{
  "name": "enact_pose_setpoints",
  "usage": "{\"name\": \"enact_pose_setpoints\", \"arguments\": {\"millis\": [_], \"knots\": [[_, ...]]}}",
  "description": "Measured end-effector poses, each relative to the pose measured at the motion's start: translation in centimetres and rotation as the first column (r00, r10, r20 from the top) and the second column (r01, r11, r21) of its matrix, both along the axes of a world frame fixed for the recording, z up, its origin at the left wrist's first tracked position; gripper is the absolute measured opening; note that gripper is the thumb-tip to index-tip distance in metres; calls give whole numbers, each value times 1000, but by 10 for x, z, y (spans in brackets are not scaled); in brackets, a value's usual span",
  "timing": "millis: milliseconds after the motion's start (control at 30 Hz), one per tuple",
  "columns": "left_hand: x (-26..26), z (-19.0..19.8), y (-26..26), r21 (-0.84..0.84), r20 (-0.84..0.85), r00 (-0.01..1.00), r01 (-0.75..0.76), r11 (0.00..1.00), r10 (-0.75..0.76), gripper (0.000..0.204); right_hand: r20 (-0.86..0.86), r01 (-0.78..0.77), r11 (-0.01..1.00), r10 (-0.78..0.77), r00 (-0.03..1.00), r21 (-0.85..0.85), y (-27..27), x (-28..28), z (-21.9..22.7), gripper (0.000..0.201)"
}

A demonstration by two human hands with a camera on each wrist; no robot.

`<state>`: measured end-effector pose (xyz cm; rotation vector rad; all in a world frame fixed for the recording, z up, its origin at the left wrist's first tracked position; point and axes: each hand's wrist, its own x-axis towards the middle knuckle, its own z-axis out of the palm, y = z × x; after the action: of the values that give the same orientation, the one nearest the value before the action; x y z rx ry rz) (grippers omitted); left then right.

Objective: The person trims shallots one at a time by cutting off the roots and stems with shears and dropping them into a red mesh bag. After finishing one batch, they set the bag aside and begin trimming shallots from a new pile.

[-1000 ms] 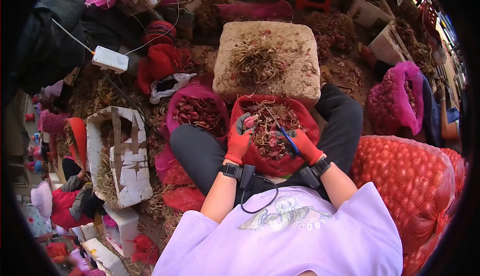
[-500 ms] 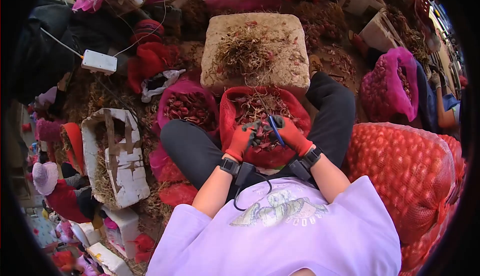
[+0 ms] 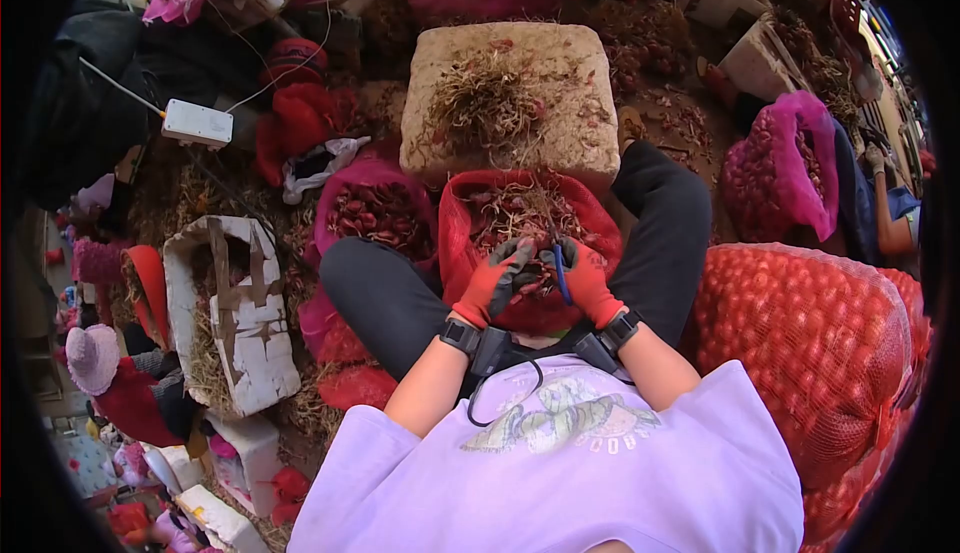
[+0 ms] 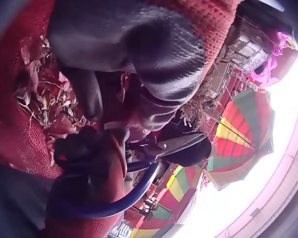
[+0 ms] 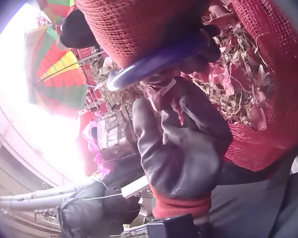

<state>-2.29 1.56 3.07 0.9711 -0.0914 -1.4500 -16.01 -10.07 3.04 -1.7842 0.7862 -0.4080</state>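
My left hand (image 3: 492, 285), in a red glove with a dark grey palm, holds a shallot over the open red mesh bag (image 3: 456, 225) between my legs. Thin, pale papery skin of the shallot (image 5: 162, 93) shows between the fingers in the right wrist view; the rest is hidden. My right hand (image 3: 590, 278), gloved alike, grips blue-handled scissors (image 3: 562, 275) close beside the left fingers. In the left wrist view the metal blades (image 4: 181, 144) point away from the bag. Loose reddish shallots and dry stalks (image 3: 520, 215) fill the bag.
Ahead stands a pale foam block (image 3: 585, 78) with a heap of dry trimmings (image 3: 485, 103). A magenta mesh bag of shallots (image 3: 372, 211) is left of the red bag. A bulging red net sack (image 3: 790, 343) stands at my right, a white foam box (image 3: 255, 348) at left.
The left hand, first at the bag's left side with a pink shallot showing, has come right to meet the right hand. The scissors have swung more upright. The head view has shifted slightly.
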Motion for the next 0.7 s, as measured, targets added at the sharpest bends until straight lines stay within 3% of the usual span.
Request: {"name": "enact_pose_setpoints", "arguments": {"millis": [133,233,333,467,533,600,667,700], "knots": [[3,-20,6,-118,119,978,-160,980,174,28,-48,-66,996,69,996,56,-3,2,14,30],[13,-18,12,-154,232,956,-147,977,181,28,49,-59,986,52,997,157,-11,-7,-1,34],[16,-17,13,-61,375,927,1,998,22,30,73,-92,978,79,994,188,-16,-7,17,37],[3,-16,6,-153,355,934,9,988,47,30,1,-126,967,129,992,221,-12,-1,30,38],[1,-9,5,-161,396,916,8,987,58,31,89,-152,941,131,987,301,-11,-1,30,38],[5,-41,7,-169,751,659,135,976,39,29,173,-175,907,116,978,382,-10,0,23,38],[3,-26,3,-167,834,552,240,956,7,29,247,-193,867,83,965,460,-10,1,11,37],[-2,-11,2,-186,785,619,283,941,-31,30,228,-187,881,94,969,435,-8,1,12,38]]}}
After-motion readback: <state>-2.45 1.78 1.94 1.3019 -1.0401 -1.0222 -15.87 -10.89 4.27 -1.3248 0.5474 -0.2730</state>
